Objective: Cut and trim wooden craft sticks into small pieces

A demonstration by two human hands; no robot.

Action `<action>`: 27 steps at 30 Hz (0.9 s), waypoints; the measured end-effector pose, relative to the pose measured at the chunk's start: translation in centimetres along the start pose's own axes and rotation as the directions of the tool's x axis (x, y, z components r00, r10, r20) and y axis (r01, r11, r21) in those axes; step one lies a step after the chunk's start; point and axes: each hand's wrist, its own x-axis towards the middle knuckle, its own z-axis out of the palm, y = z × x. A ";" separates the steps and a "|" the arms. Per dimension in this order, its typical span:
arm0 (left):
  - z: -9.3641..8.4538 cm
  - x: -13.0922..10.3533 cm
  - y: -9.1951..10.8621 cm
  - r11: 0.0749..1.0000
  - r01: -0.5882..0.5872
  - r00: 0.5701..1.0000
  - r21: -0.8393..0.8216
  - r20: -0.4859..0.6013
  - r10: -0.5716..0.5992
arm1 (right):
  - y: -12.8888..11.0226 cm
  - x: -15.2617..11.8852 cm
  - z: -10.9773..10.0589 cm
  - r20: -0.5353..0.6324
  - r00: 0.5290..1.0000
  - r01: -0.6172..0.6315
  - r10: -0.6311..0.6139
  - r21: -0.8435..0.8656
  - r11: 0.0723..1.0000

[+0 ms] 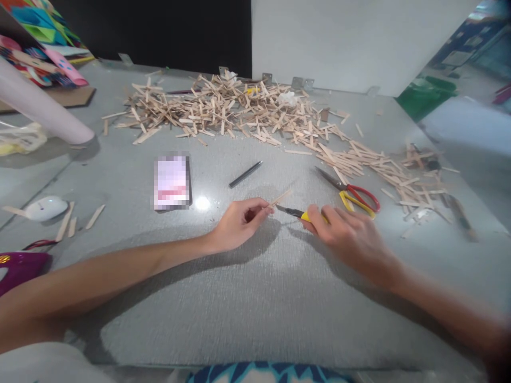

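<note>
The step looked like cutting or shaving: the L hand (239,223) pinched a thin stick (282,199) btwn thumb & finger, and the R hand (345,234) gripped a knife (306,216), tip right by the stick. Couldn't tell if they touched. Next move prob. called for a still stick & a slow, careful knife. The stick was over mid table (239,308), left of the scissors (346,190). L hand's fingers were curled; R hand was back-up, knife pointing left.
</note>
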 end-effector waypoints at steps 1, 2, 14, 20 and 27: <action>0.0 0.0 0.1 1.000 -0.004 1.000 0.002 0.001 0.004 | 0.0 0.0 0.1 -0.018 1.000 0.009 -0.009 -0.016 1.000; 0.0 0.0 0.1 1.000 -0.007 1.000 0.004 0.003 0.007 | 0.0 -0.1 0.2 -0.037 0.999 0.017 -0.018 -0.032 0.999; 0.0 0.1 0.1 0.999 -0.019 1.000 0.035 0.004 0.019 | 0.1 -0.2 0.2 -0.030 0.999 0.027 -0.029 -0.056 0.998; -0.1 0.0 0.2 0.998 -0.017 1.000 0.068 0.002 0.017 | 0.2 -0.4 0.0 0.005 0.999 0.045 -0.044 -0.096 0.994; -0.2 -0.1 0.1 0.995 -0.008 1.000 0.095 -0.013 0.009 | 0.1 -0.5 -0.3 0.052 0.997 0.066 -0.062 -0.082 0.994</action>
